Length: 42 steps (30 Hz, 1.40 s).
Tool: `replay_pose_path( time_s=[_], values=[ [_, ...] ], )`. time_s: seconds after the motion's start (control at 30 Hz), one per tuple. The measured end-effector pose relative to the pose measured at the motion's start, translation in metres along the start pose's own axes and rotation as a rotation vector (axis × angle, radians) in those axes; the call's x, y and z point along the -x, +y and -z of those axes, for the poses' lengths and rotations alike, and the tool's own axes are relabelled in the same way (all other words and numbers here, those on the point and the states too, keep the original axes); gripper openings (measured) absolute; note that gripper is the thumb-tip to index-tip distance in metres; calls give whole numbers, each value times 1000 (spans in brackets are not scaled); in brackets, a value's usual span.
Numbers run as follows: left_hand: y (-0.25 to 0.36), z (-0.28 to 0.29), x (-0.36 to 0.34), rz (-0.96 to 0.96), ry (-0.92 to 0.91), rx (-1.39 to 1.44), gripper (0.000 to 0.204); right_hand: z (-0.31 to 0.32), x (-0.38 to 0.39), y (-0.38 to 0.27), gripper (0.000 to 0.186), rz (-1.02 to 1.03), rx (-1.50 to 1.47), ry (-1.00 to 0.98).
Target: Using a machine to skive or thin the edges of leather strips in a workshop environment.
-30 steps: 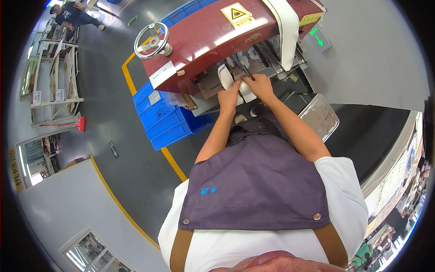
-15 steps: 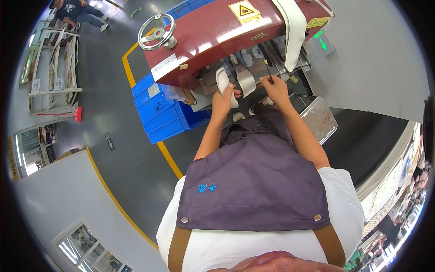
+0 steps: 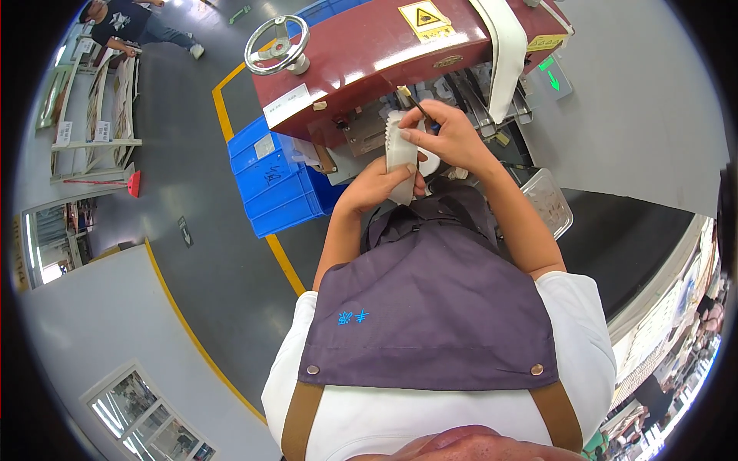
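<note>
My left hand [image 3: 382,184] is closed round the lower part of a white strip [image 3: 400,157] with a scalloped edge, which stands up in front of the machine. My right hand [image 3: 453,138] is closed too, with a slim dark-handled brush [image 3: 419,106] in it. The brush's pale tip points up and to the left, away from the strip. The right fingertips touch or nearly touch the strip's upper part. Behind both hands is a dark red machine [image 3: 361,54] with metal plates [image 3: 367,137] under its cover. A white band [image 3: 503,69] drapes over its right side.
A silver handwheel [image 3: 277,46] tops the machine's left end. Blue crates [image 3: 269,180] stand on the floor to the left. A metal tray [image 3: 550,200] sits low at the right. Far left, another person [image 3: 127,23] stands by a white rack [image 3: 96,115].
My right hand has moved left and up with the brush, from the machine's front to the strip. The left hand has shifted slightly right and lower, and the strip now stands more upright.
</note>
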<state>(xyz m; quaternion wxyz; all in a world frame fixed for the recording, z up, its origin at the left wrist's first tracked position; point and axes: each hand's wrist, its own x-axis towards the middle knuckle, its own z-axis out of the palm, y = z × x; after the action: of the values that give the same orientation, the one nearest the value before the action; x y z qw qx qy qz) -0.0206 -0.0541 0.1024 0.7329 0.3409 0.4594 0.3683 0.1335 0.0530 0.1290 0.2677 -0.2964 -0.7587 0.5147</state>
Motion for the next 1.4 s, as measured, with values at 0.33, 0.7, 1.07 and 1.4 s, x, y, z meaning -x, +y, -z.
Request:
replay_pose_path(
  time_s=[0.33,0.7,1.07,1.4],
  values=[
    [-14,8,-1,-60,-124,-110,57,0,10,8,29,-95,-15,-30],
    [-31,10,-10,-96,-78,42,82,4,14,18,29,-319,-244,-240],
    [-42,24,-22,-163,420,671,36,-15,51,35,27,-436,-396,-64],
    [-59,35,-37,-225,378,131,24,21,60,62,28,-793,-378,123]
  ],
)
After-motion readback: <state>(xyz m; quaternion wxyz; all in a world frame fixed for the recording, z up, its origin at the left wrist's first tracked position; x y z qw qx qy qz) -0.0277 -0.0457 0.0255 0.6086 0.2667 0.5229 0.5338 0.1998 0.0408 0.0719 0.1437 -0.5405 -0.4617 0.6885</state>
